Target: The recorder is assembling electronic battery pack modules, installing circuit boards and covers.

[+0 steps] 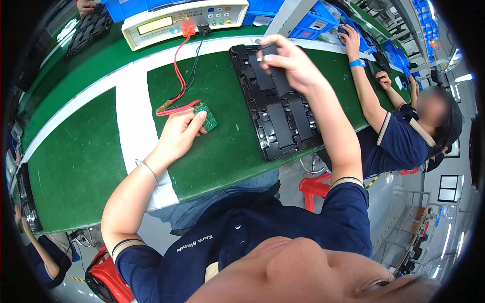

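Note:
My left hand point(177, 134) pinches a small green circuit board point(209, 121) between thumb and fingers, just above the green mat. Red wires point(174, 111) and a dark wire run to the board beside the fingers. Over the far part of a black moulded tray point(270, 150), my right hand point(298, 68) grips a black flat rectangular block point(279, 83) between thumb and fingers. The block is tilted, and whether it touches the tray I cannot tell. Several similar black flat blocks point(279, 123) lie in the tray's compartments.
A cream bench meter point(186, 24) with a yellow display stands at the back, with red and black leads point(178, 63) plugged in. Blue bins point(308, 22) stand behind. A white strip point(134, 111) crosses the green bench point(81, 151). A co-worker point(404, 131) sits at the right.

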A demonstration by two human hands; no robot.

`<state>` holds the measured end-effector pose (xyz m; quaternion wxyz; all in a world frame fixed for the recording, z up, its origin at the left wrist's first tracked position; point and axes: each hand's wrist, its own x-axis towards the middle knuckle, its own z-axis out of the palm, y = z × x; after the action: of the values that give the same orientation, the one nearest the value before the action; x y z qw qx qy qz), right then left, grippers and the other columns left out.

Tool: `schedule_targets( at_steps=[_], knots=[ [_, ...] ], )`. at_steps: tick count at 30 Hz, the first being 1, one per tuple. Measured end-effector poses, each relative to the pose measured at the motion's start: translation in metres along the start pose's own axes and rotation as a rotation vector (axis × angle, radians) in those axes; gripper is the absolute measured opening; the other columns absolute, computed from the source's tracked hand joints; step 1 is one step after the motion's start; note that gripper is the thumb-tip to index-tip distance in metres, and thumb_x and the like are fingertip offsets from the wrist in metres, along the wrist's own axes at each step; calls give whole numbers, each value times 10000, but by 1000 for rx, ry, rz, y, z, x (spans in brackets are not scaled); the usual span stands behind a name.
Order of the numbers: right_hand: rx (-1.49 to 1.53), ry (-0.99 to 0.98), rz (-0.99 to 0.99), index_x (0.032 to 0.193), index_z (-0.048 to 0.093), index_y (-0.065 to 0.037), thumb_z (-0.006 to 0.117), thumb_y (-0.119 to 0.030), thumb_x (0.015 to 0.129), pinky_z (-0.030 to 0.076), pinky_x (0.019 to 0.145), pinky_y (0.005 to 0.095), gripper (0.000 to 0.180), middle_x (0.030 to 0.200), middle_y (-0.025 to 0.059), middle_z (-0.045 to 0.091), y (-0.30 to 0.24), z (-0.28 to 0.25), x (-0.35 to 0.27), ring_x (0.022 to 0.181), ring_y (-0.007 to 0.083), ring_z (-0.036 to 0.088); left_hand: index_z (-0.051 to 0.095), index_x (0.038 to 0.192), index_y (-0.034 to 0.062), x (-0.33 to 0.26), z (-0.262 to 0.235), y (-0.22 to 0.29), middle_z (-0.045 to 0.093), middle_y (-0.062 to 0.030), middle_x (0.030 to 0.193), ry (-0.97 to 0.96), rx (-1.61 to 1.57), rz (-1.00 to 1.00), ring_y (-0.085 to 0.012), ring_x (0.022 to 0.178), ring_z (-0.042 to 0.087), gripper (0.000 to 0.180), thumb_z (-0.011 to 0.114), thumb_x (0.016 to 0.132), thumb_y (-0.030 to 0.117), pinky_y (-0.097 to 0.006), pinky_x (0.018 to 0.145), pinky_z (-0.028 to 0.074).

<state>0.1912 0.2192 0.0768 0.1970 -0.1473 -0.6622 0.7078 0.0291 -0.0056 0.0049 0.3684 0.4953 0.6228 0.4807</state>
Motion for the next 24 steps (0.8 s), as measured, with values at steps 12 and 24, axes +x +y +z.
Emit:
schedule_targets(
  at_steps=[12, 24],
  knots=[
    [-171, -195, 169, 990, 438, -61, 601, -4, 741, 398, 721, 210, 303, 872, 12, 486, 42, 92, -5, 788, 65, 479, 532, 789, 13, 3, -6, -5, 554, -24, 649, -21, -288, -8, -82, 587, 544, 312, 415, 911, 275, -205, 550, 445],
    [-341, -205, 93, 989, 429, -63, 602, -14, 723, 384, 730, 214, 320, 893, -4, 443, 53, 94, -3, 813, 60, 457, 527, 708, -14, 4, -4, -9, 531, -41, 589, 13, -255, 0, -100, 567, 537, 378, 454, 890, 309, -239, 537, 452]
  ],
)
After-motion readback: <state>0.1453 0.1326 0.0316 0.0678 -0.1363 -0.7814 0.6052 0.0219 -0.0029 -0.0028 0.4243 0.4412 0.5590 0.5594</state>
